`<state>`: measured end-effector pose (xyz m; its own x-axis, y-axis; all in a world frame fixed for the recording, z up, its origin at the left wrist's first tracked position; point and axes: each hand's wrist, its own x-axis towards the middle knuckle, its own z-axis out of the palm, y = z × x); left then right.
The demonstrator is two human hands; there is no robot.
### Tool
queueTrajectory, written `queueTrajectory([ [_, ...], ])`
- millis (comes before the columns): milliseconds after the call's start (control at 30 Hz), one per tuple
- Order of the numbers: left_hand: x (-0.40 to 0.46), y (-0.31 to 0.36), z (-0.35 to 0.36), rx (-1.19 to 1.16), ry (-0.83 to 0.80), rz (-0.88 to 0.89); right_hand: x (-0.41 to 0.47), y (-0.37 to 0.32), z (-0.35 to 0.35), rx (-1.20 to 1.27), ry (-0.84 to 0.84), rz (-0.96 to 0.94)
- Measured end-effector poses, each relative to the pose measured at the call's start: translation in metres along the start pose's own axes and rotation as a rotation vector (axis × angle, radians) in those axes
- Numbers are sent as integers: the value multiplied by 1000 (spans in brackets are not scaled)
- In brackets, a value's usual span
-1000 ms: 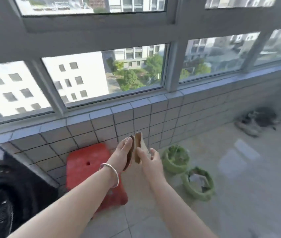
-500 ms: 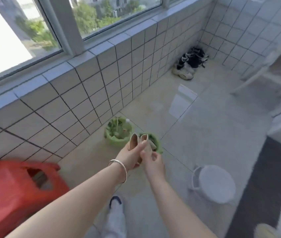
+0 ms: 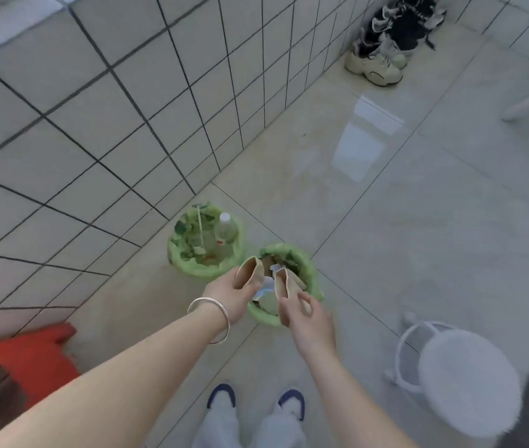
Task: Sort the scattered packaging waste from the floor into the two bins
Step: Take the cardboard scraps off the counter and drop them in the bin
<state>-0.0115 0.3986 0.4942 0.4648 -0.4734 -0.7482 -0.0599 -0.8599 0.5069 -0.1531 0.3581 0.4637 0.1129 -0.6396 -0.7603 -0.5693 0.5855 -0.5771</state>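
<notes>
Cardboard pieces sit in both your hands: left hand (image 3: 228, 294) grips one piece (image 3: 250, 272), right hand (image 3: 309, 318) pinches another (image 3: 284, 282), both over the near bin (image 3: 313, 273). Far bin (image 3: 177, 253) holds a bottle (image 3: 225, 229); no writing readable.

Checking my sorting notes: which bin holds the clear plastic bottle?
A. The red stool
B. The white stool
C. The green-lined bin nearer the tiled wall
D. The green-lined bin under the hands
C: the plastic bottle stands in the bin nearer the wall, while the other bin, under the hands, holds paper and cardboard scraps.
</notes>
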Motion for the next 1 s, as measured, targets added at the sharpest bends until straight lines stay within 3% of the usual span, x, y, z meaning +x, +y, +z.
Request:
queueTrajectory([
  [233, 143, -57, 78, -138, 45, -34, 153, 50, 30, -255, 29, -140],
  [467, 230, -102, 118, 51, 111, -60, 237, 89, 53, -535, 14, -291],
  [667, 265, -122, 135, 145, 128, -136, 266, 113, 64, -714, 51, -291],
  [767, 272, -125, 139, 391, 169, -106, 276, 124, 76, -931, 152, -326],
  [867, 268, -125, 147, 706, 122, 50, 288, 136, 95, -1028, 293, -459],
  [1000, 264, -127, 158, 951, -15, 166, 293, 136, 100, -1041, 228, -430],
])
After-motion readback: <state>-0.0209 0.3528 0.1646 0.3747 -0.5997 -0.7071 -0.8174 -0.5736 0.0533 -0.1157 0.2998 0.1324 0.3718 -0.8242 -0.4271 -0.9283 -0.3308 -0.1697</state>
